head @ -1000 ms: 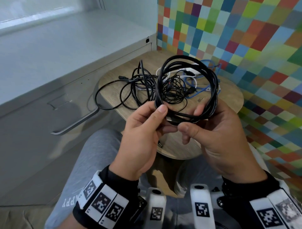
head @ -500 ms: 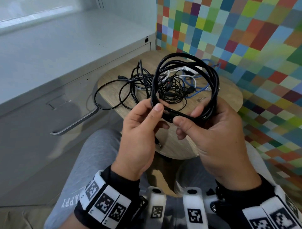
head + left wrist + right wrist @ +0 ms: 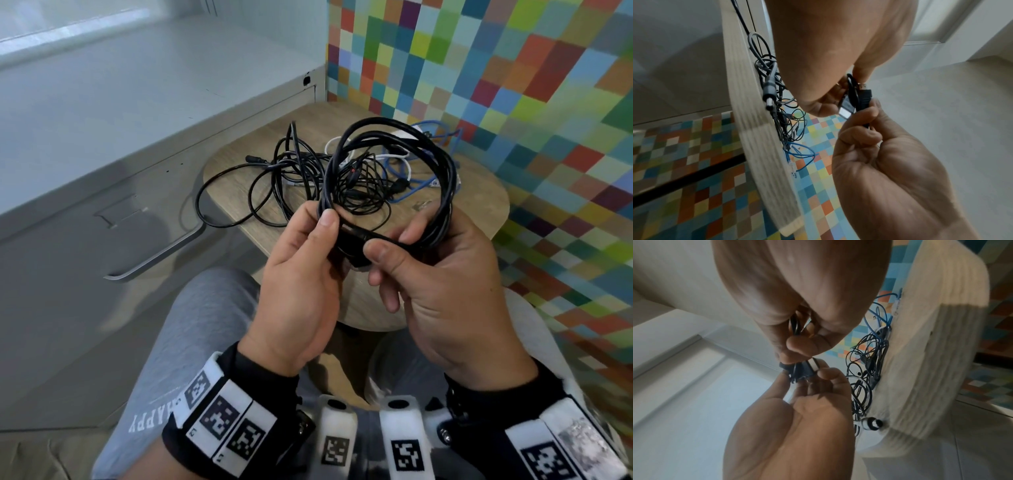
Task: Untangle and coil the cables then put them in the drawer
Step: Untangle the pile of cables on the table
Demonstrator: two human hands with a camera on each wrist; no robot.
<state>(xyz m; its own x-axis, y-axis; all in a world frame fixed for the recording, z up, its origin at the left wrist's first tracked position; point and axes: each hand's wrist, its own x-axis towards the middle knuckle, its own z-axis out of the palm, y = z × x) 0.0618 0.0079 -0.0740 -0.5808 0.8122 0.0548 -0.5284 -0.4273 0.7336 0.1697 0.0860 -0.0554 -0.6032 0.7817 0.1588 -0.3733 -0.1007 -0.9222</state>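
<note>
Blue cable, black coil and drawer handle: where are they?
blue cable [image 3: 404, 168], head view, a loop lying on the table.
black coil [image 3: 445, 178], head view, its right side.
drawer handle [image 3: 161, 255], head view, the bar's middle.

Both hands are raised side by side in front of the body, backs toward the head camera, wrists in black cuffs with white marker bands. The left hand [image 3: 301, 274] has its fingers curled; the thumb lies on top and pinches the black cable [image 3: 442, 192] against the index finger. The right hand [image 3: 442, 284] is just to the right of it, almost touching. Its index finger is bent over the same cable and presses it down with the thumb below. The coil passes around the right fingers, and the other right fingers are loosely bent under it.
</note>
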